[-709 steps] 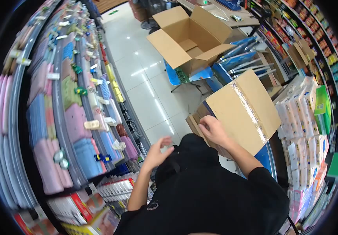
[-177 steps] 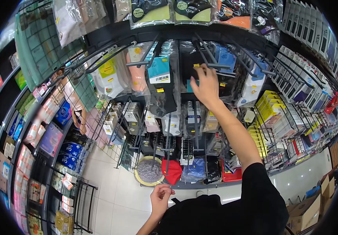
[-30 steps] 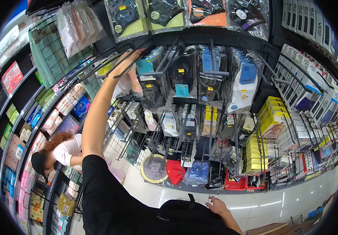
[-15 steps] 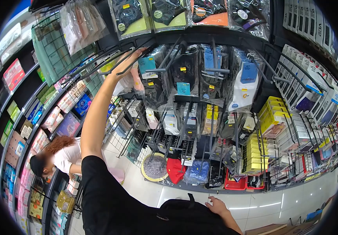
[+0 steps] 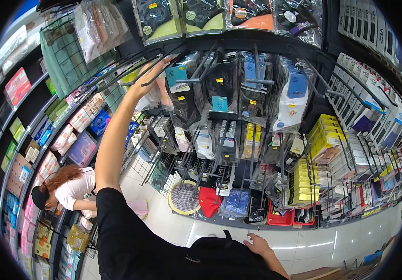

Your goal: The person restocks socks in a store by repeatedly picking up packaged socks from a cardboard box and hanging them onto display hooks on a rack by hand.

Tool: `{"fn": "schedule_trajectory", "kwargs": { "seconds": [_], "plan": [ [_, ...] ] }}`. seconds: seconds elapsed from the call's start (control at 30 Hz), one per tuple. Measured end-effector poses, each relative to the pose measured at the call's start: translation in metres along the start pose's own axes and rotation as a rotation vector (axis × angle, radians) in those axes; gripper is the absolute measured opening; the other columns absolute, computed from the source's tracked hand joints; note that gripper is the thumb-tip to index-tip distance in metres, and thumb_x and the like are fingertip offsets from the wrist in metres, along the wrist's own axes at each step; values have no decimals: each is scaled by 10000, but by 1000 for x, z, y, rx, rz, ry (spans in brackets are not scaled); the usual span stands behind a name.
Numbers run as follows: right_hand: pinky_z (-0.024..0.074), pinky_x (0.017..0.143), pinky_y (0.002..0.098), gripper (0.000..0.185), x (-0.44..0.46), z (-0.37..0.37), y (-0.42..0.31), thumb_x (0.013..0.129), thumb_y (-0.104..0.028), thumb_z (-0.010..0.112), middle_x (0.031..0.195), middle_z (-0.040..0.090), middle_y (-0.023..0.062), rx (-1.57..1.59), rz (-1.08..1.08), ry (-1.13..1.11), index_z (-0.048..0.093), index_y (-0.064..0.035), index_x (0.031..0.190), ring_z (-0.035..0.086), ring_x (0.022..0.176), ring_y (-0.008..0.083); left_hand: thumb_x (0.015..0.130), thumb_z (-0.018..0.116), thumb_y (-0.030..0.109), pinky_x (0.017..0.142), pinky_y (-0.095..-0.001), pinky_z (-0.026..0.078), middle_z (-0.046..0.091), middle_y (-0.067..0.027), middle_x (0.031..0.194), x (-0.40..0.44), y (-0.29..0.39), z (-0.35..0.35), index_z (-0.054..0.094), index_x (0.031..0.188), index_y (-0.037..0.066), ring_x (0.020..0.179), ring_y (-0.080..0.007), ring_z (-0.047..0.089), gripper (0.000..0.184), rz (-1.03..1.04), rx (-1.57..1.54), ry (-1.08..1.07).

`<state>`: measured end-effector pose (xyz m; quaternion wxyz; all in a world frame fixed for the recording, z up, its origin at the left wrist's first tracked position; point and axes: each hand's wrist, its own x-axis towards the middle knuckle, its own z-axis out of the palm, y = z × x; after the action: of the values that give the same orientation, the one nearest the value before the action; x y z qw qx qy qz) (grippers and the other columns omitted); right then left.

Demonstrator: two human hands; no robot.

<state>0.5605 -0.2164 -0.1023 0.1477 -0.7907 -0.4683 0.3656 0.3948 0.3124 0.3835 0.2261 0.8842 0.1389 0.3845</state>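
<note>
My left hand (image 5: 149, 78) is raised to the upper row of the rack, its fingers stretched toward the back between display hooks. It is beside a hanging dark sock pack (image 5: 184, 100) with a teal label, and pale packs hang just below the wrist. Hooks partly cover the fingertips, so exact contact is unclear. Low in front of my body is my right hand (image 5: 258, 243), fingers loosely bent and apart, holding nothing. Further right on the same row hang a black sock pack (image 5: 220, 84) and a white sock pack (image 5: 290, 102).
A person in a light top (image 5: 75, 189) bends at the left shelves. A checked hat (image 5: 183, 197), a red cloth item (image 5: 209, 201) and a red basket (image 5: 280, 217) sit low on the rack. Metal hooks (image 5: 259, 81) jut outward. Yellow boxes (image 5: 303, 184) are stacked at right.
My left hand stays at the same place on the rack, and my right hand has hardly moved. At the left, the person has shifted slightly lower and left, arm now more visible.
</note>
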Motion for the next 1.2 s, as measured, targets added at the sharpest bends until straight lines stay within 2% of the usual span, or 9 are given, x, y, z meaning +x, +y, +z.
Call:
{"fn": "schedule_trajectory", "kwargs": {
  "seconds": [0.07,0.17,0.23,0.37,0.47,0.53,0.77,0.83,1.2],
  "plan": [
    [491,922,470,550,1,0,0,891,-463,591,1138,650,235,-6,-3,-2,545,-85,1289,621,1061,409,1015,421,409,1075,-344,356,610,-162,1280,1,-1,0,588,1292,4,1218,-251,536,518,11,-18,-1],
    [494,928,439,573,3,-1,1,886,-481,598,1153,664,183,-49,7,-12,541,-89,1299,635,1061,368,1011,420,427,1079,-342,351,601,-165,1291,2,4,5,587,1290,0,1230,-254,526,537,4,-35,21],
    [484,935,470,561,2,-3,-1,892,-463,588,1157,644,231,-7,1,-15,533,-87,1304,614,1079,405,1007,423,430,1084,-343,346,592,-164,1305,4,6,8,584,1292,-1,1237,-259,521,542,-62,-24,36],
    [482,940,467,561,1,0,0,894,-463,586,1165,641,233,10,23,-24,534,-85,1305,609,1090,404,1005,424,418,1082,-344,345,601,-171,1290,5,5,7,584,1289,-7,1230,-262,528,535,-59,-43,32],
    [493,927,444,567,1,1,1,887,-473,599,1149,661,199,-15,12,-11,540,-85,1296,631,1064,380,1003,428,410,1074,-343,348,613,-177,1269,7,4,5,583,1283,-17,1221,-265,534,534,-28,6,21],
    [480,943,462,564,-1,-2,-2,897,-465,582,1167,640,236,10,8,-25,534,-78,1304,607,1096,404,1004,430,403,1067,-341,351,622,-183,1250,8,5,5,583,1276,-26,1213,-266,540,531,-17,5,8],
    [483,939,462,556,1,-2,-2,896,-456,586,1162,641,239,14,11,-16,535,-78,1301,610,1089,407,1011,425,407,1078,-343,338,607,-174,1276,6,11,8,578,1286,-20,1226,-259,527,530,-56,-19,23],
    [485,935,467,556,0,-3,-3,895,-456,587,1159,642,240,27,14,-22,535,-79,1300,612,1084,410,1026,348,502,1133,-374,282,526,-152,1391,7,9,6,548,1347,35,1328,-281,449,601,-89,13,-33],
    [487,930,474,564,1,1,1,892,-458,596,1152,644,242,24,11,-12,530,-78,1304,614,1078,412,1011,334,555,1146,-382,258,497,-162,1421,13,-6,5,519,1376,42,1364,-303,410,657,-91,23,-52]
  ]
}}
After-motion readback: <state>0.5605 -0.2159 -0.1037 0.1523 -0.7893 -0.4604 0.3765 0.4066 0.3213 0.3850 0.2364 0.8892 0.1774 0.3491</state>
